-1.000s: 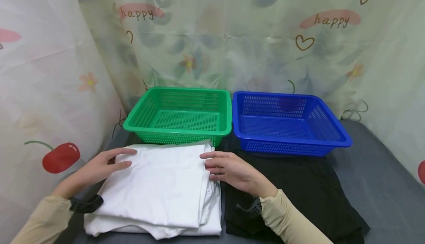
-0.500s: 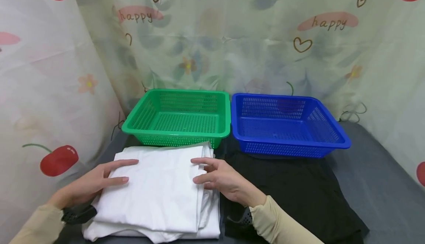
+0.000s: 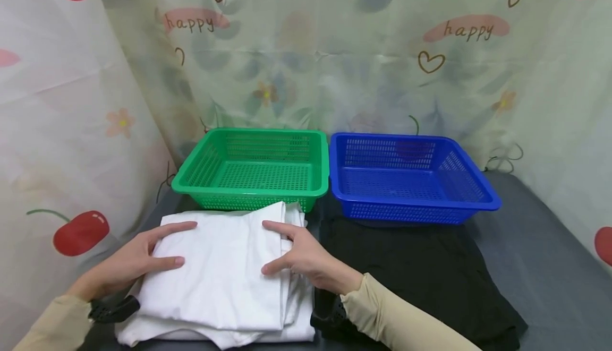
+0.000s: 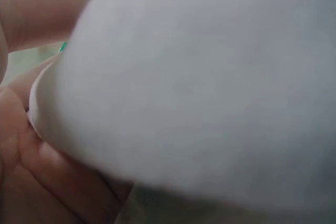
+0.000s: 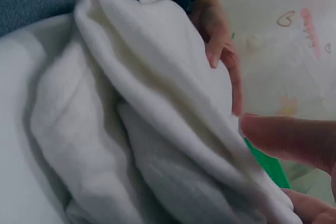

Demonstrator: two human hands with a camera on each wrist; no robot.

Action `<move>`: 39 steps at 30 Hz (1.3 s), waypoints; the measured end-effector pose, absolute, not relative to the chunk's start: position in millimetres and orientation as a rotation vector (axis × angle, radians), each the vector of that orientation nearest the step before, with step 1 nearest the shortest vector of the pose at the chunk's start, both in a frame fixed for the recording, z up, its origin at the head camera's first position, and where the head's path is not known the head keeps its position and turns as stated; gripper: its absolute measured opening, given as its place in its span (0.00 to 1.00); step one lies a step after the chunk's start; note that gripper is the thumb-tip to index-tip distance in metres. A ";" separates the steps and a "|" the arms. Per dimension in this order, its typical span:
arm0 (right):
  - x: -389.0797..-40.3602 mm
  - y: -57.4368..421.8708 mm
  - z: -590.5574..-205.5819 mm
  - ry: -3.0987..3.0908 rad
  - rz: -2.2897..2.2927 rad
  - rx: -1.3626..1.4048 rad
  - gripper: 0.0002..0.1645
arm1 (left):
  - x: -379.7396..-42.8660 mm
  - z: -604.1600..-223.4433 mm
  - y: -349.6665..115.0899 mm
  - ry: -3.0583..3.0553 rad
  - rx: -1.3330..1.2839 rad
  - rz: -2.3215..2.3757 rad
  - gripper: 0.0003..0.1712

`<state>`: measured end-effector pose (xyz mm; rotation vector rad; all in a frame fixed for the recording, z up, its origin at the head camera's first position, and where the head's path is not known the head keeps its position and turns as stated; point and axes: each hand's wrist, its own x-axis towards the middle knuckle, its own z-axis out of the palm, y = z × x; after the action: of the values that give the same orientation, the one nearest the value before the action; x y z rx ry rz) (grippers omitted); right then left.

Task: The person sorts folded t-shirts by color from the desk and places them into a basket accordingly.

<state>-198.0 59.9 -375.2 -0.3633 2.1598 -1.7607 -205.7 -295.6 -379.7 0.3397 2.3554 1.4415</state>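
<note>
Folded white garments (image 3: 220,276) lie in a stack on the grey tabletop in the head view. My left hand (image 3: 129,258) grips the stack's left edge, thumb and index finger on top, the other fingers hidden below. On the opposite edge my right hand (image 3: 311,258) pinches the upper white garment (image 5: 152,72), thumb and index finger above the cloth. Its far right corner is raised a little. Thick folds of white cloth (image 4: 199,87) fill most of the left wrist view. A black garment (image 3: 421,276) lies flat to the right, partly under my right forearm.
Behind the white stack stands a green basket (image 3: 253,194), and beside it a blue basket (image 3: 416,203); nothing shows inside either. A printed curtain (image 3: 306,75) closes off the back and sides. The grey tabletop (image 3: 569,287) extends to the right.
Both hands have come down and nearer along the stack's sides. The right hand has moved left onto the cloth and taken hold of its edge, lifting the far right corner slightly.
</note>
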 end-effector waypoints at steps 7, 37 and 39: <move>-200.9 65.0 -377.3 2.119 -1.748 -0.342 0.52 | -206.7 -375.3 -294.9 2.426 0.352 1.397 0.42; -275.9 142.7 -276.7 1.966 -2.036 -0.260 0.41 | -279.3 -278.1 -229.5 2.523 0.541 1.605 0.47; -293.8 143.6 -271.8 1.980 -2.061 -0.213 0.40 | -296.4 -271.7 -223.7 2.553 0.519 1.571 0.48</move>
<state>-293.8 143.6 -271.8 -0.2135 1.9797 -2.0609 -296.4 -223.7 -271.7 0.5187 2.5535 1.5707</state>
